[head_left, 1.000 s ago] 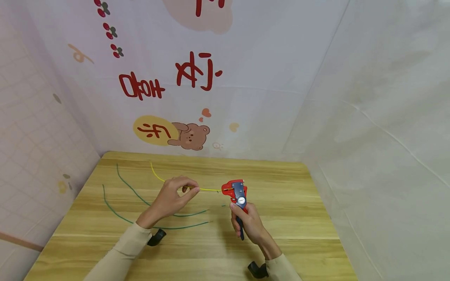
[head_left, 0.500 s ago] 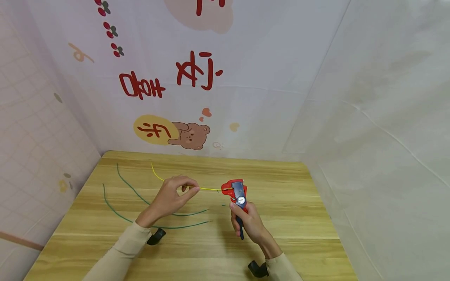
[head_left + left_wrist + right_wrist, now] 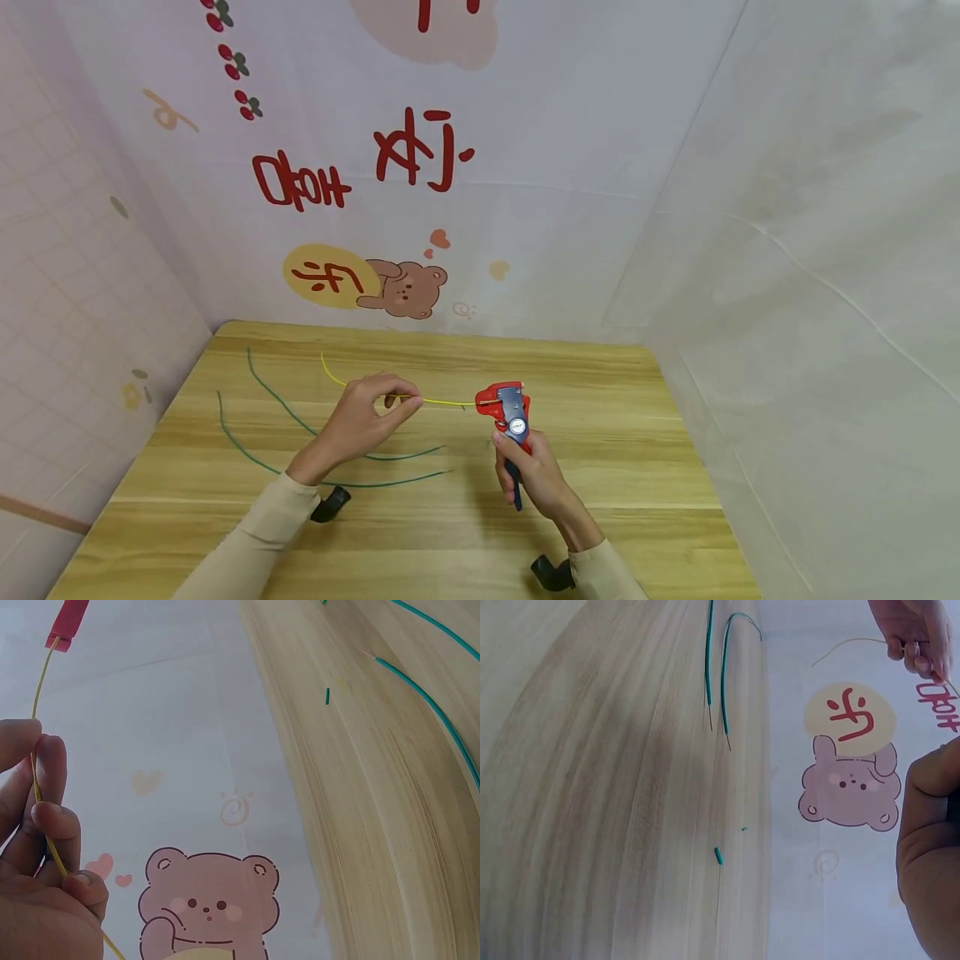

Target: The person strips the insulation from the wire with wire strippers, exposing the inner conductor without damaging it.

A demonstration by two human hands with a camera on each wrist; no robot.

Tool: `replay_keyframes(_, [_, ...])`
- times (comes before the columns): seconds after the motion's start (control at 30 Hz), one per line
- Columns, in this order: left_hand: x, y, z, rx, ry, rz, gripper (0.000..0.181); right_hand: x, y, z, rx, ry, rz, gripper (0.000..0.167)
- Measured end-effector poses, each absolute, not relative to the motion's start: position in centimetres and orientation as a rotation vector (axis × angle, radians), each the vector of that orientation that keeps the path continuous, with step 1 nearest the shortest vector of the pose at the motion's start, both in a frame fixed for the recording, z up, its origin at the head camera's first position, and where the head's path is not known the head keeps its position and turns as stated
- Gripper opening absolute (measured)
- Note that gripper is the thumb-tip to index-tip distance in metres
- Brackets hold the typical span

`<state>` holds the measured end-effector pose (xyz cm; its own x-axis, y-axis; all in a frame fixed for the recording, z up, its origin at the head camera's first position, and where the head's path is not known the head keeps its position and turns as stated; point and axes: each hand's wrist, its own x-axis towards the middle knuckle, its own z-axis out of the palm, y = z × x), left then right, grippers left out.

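Observation:
In the head view, my left hand (image 3: 360, 427) pinches a thin yellow wire (image 3: 448, 402) between thumb and fingertips. The wire's tail curves away to the far left. My right hand (image 3: 537, 477) grips the handles of a red and dark blue wire stripper (image 3: 513, 407), held above the table. The yellow wire's right end runs into the stripper's red head, which hides its tip. From the left wrist, the yellow wire (image 3: 37, 688) passes across the curled fingers up to the stripper's red nose (image 3: 66, 621). The right wrist view shows little of the right hand (image 3: 934, 847).
Two green wires (image 3: 390, 486) with bared copper ends lie curved on the wooden table (image 3: 615, 500), partly under the left forearm. Small green insulation scraps (image 3: 718, 856) lie nearby. A printed cloth wall (image 3: 540, 208) stands behind the table, with more cloth at both sides.
The hands have drawn very slightly apart: the stripper sits a touch further right and the left fingers a touch further left. Both grips look the same.

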<state>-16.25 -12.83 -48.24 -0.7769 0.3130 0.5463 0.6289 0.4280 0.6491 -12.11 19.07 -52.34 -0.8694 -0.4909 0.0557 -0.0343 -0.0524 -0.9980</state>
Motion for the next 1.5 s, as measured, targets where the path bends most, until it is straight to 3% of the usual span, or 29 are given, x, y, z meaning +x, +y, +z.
replay_keyframes(0.5, [-16.4,-13.2,-49.1,-0.797,-2.396,-1.309,0.015,-12.3,20.2,-52.9,-0.434,1.899,-2.039,0.052])
replay_keyframes(1.5, [-17.7,-15.1,-52.7,-0.736,-2.537,-1.301,0.01,-12.5,21.2,-53.8,-0.557,1.804,-2.04,0.045])
